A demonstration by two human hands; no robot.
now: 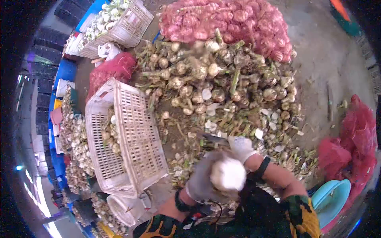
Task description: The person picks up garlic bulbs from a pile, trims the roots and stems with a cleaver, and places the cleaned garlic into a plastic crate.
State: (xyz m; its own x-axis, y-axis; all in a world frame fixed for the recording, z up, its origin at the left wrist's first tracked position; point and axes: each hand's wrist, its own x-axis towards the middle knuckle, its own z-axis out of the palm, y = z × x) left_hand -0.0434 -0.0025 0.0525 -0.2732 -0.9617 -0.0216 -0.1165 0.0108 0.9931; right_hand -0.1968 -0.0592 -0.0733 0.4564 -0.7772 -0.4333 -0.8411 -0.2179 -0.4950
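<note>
"Which step is this?"
"Trimming, probably. Lower centre of frame, your grey-gloved left hand [200, 179] curls around the round white bulb [229, 174]; your white-gloved right hand [241, 147] grips a dark-bladed knife [216, 139]. Next calls for steadiness."

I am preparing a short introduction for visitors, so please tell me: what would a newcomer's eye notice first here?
Probably the pale, blurred bulb held in the gloved left hand, low in the picture, with the gloved right hand close beside it. Beyond the hands, a broad heap of soiled bulbs spreads across the middle, and a bulging pink net sack lies at its far edge. To the left is a white perforated crate.
</note>
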